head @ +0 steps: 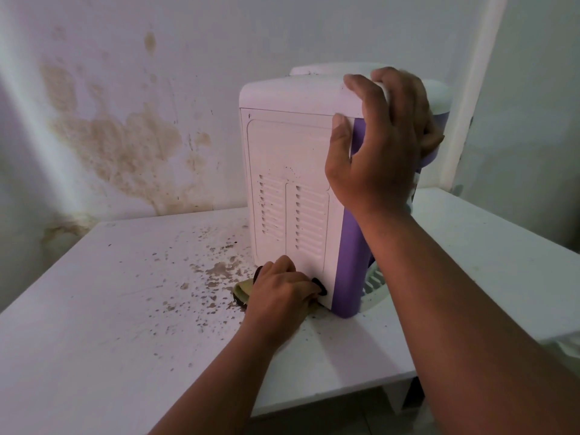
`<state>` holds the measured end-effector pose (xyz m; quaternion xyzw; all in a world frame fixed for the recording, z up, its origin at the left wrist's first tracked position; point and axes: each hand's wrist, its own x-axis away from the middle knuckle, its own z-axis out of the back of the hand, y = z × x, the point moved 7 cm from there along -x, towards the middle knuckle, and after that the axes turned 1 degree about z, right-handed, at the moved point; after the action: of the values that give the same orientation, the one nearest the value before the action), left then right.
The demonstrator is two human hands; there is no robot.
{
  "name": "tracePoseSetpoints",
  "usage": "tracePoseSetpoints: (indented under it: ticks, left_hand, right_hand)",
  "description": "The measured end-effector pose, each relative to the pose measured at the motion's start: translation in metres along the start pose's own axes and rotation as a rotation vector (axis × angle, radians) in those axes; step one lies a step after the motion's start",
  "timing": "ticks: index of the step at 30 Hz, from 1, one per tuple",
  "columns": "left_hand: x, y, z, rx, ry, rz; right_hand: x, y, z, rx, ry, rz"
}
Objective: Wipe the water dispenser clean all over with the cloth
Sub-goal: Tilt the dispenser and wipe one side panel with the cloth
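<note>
From the head camera, a white-and-purple plastic tabletop water dispenser (292, 171) stands upright on a white painted table (94, 340), its white back panel with two columns of vent slots turned toward the viewer and its purple side to the right; the right hand (379, 142) clasps the dispenser's top right corner, fingers curled over the white top edge and thumb pressed against the back panel's upper right; the left hand (282, 290) sits low at the foot of the back panel, fingers curled round a yellowish-green cloth (243, 290) that it presses against the dispenser's bottom edge, the cloth's end poking out to the left of the knuckles; a small black round fitting (320, 285) shows on the panel just beside the fingers; brown and black specks (216, 271) scatter over the table left of the dispenser; the white wall (282, 26) behind bears a large brown damp stain (131, 152).
</note>
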<state>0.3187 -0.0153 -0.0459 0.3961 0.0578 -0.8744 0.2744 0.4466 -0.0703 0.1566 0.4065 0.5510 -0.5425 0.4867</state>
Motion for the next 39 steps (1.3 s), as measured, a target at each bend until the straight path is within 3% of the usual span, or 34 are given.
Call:
tracePoseSetpoints:
  ticks: [7, 20, 29, 39]
  left_hand:
    - [-0.01, 0.011, 0.022, 0.054, 0.381, 0.034]
    - [-0.009, 0.02, 0.016, 0.076, 0.309, -0.084]
    - [-0.036, 0.022, 0.039, 0.132, 0.569, 0.135]
    - [-0.083, 0.025, 0.087, 0.189, 0.726, 0.18]
  right_hand:
    - [-0.001, -0.001, 0.001, -0.014, -0.032, -0.002]
    - [-0.002, -0.001, 0.001, -0.013, -0.041, -0.013]
    - [-0.005, 0.001, 0.002, -0.112, -0.043, -0.029]
    - [-0.013, 0.01, 0.002, -0.234, -0.045, -0.082]
